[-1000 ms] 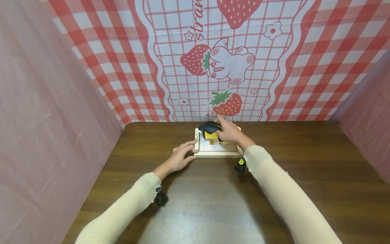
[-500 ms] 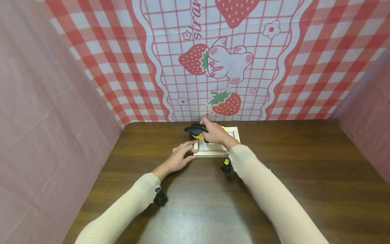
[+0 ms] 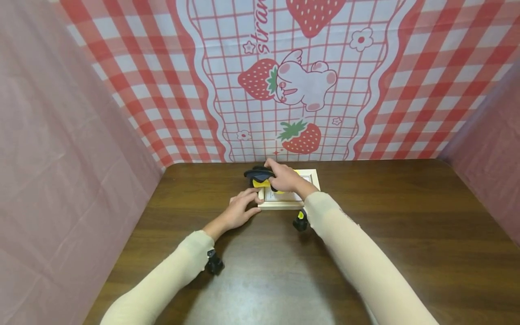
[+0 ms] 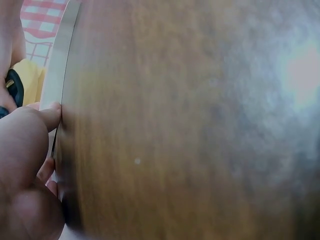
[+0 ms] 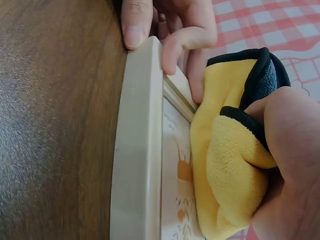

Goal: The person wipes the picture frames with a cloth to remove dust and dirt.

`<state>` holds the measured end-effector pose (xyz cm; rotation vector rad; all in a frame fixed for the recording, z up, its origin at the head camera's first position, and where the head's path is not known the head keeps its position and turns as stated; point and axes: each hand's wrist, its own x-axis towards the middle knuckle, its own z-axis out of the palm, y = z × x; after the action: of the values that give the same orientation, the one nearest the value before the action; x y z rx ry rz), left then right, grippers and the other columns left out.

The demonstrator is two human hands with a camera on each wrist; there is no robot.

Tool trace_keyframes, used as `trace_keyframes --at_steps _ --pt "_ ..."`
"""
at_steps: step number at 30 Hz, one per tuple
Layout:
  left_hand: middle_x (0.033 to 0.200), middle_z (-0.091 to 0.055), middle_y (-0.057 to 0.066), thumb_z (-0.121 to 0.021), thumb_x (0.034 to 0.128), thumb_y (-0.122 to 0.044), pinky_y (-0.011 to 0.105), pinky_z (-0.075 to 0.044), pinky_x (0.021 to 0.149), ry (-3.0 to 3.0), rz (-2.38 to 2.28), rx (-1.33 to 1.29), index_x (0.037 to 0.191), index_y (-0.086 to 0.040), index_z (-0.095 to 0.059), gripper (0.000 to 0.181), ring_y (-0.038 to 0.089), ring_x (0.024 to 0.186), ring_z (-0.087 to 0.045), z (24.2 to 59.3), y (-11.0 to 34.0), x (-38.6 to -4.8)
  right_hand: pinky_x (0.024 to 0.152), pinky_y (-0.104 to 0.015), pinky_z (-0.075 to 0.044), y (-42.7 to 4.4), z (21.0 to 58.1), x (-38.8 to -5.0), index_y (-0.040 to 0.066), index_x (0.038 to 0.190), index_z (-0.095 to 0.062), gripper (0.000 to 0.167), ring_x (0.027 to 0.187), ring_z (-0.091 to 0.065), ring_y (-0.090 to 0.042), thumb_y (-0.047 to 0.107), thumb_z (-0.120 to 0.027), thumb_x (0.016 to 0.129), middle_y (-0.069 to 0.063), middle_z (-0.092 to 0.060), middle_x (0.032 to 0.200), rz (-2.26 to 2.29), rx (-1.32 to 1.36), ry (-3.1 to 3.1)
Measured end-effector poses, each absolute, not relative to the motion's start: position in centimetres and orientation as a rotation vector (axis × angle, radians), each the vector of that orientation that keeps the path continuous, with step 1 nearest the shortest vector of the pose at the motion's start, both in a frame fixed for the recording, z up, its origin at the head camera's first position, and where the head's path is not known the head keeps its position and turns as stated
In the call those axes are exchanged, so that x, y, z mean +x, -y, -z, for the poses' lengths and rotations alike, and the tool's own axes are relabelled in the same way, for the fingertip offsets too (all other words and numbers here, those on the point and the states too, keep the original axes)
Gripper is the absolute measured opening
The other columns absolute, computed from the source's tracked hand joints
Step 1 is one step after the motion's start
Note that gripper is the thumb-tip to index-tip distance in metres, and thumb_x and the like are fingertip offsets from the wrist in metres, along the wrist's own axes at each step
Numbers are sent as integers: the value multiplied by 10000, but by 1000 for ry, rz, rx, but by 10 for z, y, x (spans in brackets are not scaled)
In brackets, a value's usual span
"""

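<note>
A cream picture frame (image 3: 280,206) lies flat at the far side of the table, a printed drawing behind its pane. At its left near corner my left hand (image 3: 238,209) holds the frame; in the right wrist view the thumb (image 5: 135,30) rests against the outer side and bent fingers reach over the rim. My right hand (image 3: 286,179) grips a folded cleaning cloth (image 5: 230,170), yellow and plush with a dark grey-blue side and black edging. The cloth lies on the pane and over the left part of the frame. The palm side of the right hand is hidden.
The dark wooden table (image 3: 260,262) stretches around the frame. Directly behind it hangs a red-and-white strawberry-print cloth (image 3: 300,81). Pink curtains (image 3: 61,158) close off both sides. A small black camera sits at each wrist.
My right hand has moved left with the cloth across the frame, then barely shifted over the last half second. The left hand and the frame have stayed in place.
</note>
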<state>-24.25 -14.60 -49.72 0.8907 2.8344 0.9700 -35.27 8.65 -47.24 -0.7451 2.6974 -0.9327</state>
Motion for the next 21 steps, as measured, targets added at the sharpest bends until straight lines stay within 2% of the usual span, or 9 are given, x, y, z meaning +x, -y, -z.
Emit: trace_keyframes --at_steps 3,7,11,17,21 --pt "1678 -575 218 -720 1095 -171 730 -406 1167 -2828 -972 886 1216 -85 -720 148 497 1540 -559 497 145 -243 668 -426 -501 -92 466 -349 143 1489 -505 412 669 -583 -273 85 -527 1082 -232 -737 1254 936 -721 -2645" --pt "1690 -565 210 -713 1100 -173 730 -405 1166 -2825 -973 884 1225 -92 -724 149 496 1548 -550 497 144 -243 704 -443 -502 -104 477 -358 163 1466 -518 403 749 -611 -273 106 -554 1069 -207 -754 1245 905 -775 -2689" --pt "1705 -556 201 -720 1094 -162 733 -407 1167 -2825 -976 891 1227 -88 -729 153 491 1556 -544 497 144 -243 757 -475 -524 -114 474 -358 176 1472 -516 393 821 -648 -306 135 -564 1084 -194 -747 1324 900 -764 -2679" --pt "1741 -524 194 -735 1075 -141 750 -406 1159 -2835 -987 913 1208 -75 -734 148 500 1564 -535 498 144 -243 758 -449 -514 -137 482 -368 204 1370 -571 321 813 -645 -264 147 -574 1054 -132 -758 1171 910 -771 -2731" --pt "1754 -510 191 -738 1070 -130 756 -409 1152 -2847 -996 928 1188 -75 -737 130 507 1557 -538 499 144 -242 833 -481 -522 -151 481 -370 202 1318 -595 302 900 -648 -300 113 -586 1029 -121 -758 1152 891 -748 -2734"
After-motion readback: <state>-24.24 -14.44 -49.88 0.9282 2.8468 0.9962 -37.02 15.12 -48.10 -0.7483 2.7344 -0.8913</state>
